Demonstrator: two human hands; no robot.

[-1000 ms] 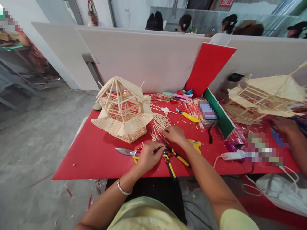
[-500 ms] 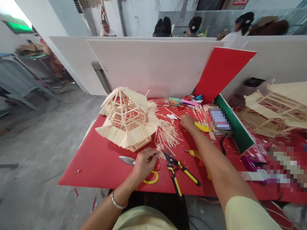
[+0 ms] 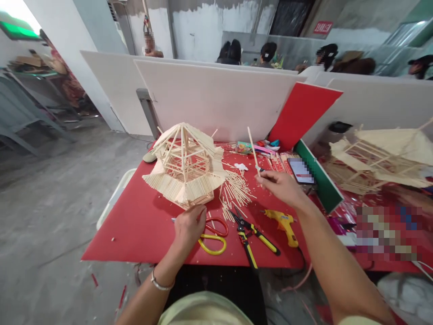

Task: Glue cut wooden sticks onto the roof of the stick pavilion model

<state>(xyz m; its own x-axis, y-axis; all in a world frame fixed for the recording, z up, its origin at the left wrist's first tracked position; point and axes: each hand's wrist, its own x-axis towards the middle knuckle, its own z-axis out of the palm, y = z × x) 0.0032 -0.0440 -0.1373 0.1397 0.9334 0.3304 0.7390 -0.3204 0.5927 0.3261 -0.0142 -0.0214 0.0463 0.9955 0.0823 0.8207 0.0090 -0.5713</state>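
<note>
A thin wooden stick (image 3: 253, 149) stands nearly upright in my right hand (image 3: 282, 186), pinched near its lower end above the table. My left hand (image 3: 190, 225) is closed, its curled fingers just in front of the stick-built pavilion model (image 3: 184, 189); whether anything is in them is hidden. Partly behind that hand lie scissors (image 3: 216, 244) with one red and one yellow handle loop. Between my hands are cutting pliers (image 3: 248, 234) with black and yellow handles, jaws apart. Short cut sticks (image 3: 237, 187) lie in a loose pile right of the model.
A yellow glue gun (image 3: 282, 223) rests on the red tabletop (image 3: 135, 234) below my right hand. Farther back are a phone (image 3: 302, 170), packaged sticks and a green board (image 3: 320, 176). White panels (image 3: 216, 99) rise behind the table. Another stick model (image 3: 379, 153) stands at right.
My right hand has come back from the far side of the table, raising a stick. My left hand has shifted left, towards the model's front. The camera view has tilted slightly up.
</note>
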